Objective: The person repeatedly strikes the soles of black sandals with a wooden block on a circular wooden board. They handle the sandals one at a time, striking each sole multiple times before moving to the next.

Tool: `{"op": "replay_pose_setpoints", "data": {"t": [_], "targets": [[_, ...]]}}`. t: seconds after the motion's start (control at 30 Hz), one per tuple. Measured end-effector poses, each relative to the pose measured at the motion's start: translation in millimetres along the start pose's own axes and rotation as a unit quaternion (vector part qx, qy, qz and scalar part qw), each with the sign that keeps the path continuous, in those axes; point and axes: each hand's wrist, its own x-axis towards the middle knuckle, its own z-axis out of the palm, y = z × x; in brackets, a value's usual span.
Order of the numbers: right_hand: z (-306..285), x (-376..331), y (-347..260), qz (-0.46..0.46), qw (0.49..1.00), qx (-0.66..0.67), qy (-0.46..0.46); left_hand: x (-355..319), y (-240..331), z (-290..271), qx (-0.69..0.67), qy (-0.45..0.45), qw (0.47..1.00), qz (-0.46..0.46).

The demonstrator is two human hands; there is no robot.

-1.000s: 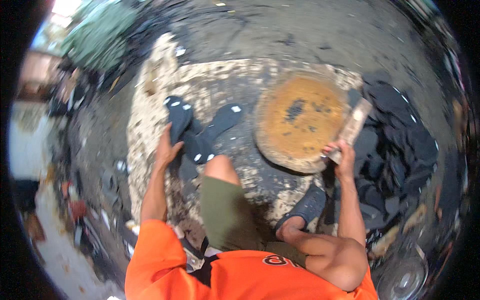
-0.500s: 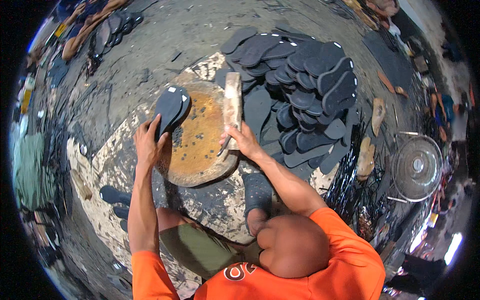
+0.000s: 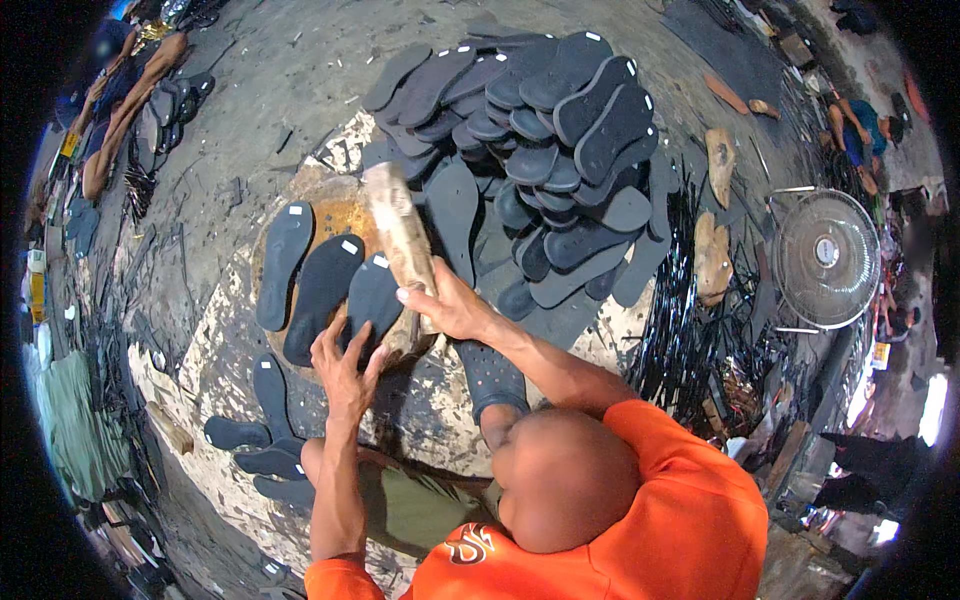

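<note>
Three black shoe soles (image 3: 317,290) lie side by side on the round wooden block (image 3: 350,218), each with a small white patch near its upper end. My left hand (image 3: 346,365) rests with its fingers spread on the lower ends of the middle and right soles. My right hand (image 3: 448,303) is wrapped round a pale, worn wooden club (image 3: 396,210), which points away from me along the block's right edge. Whether a thin tool is also in that hand cannot be seen. Several more soles (image 3: 268,395) lie left of my knee.
A large heap of black soles (image 3: 535,110) stands right of the block. Glossy black strips (image 3: 672,310) lie beyond it, beside two wooden pieces (image 3: 713,258) and a round fan (image 3: 826,252). Other people (image 3: 862,135) sit at the far right and far left. Scraps litter the floor.
The soles that were stacked in my left hand now lie spread across the block. My left hand has moved nearer and right; the club has tilted left. The thin dark tool no longer shows.
</note>
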Motion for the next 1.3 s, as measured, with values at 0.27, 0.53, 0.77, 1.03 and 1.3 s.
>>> {"op": "replay_pose_setpoints", "data": {"t": [0.27, 0.53, 0.77, 1.03, 1.3], "targets": [[2.6, -20.5, -62.6, 0.031, 0.996, -0.045, -0.072, 8.9, 52.0, 5.3, -0.279, -0.006, 0.925, -0.256], [19.4, -49.5, -33.5, 0.111, 0.987, 0.098, -0.065, 11.9, 61.7, 36.0, -0.602, 0.100, 0.668, -0.425], [-15.4, -37.8, 0.2, 0.142, 0.985, 0.015, -0.096, 64.9, 1.8, 37.1, -0.435, 0.147, 0.812, -0.360], [-20.8, -32.8, -5.7, 0.241, 0.943, 0.185, -0.135, 78.2, -7.0, 42.8, -0.343, 0.104, 0.861, -0.360], [-24.5, -29.4, -15.7, 0.243, 0.950, 0.139, -0.140, 75.5, -7.0, 46.3, -0.317, 0.105, 0.878, -0.342]]}}
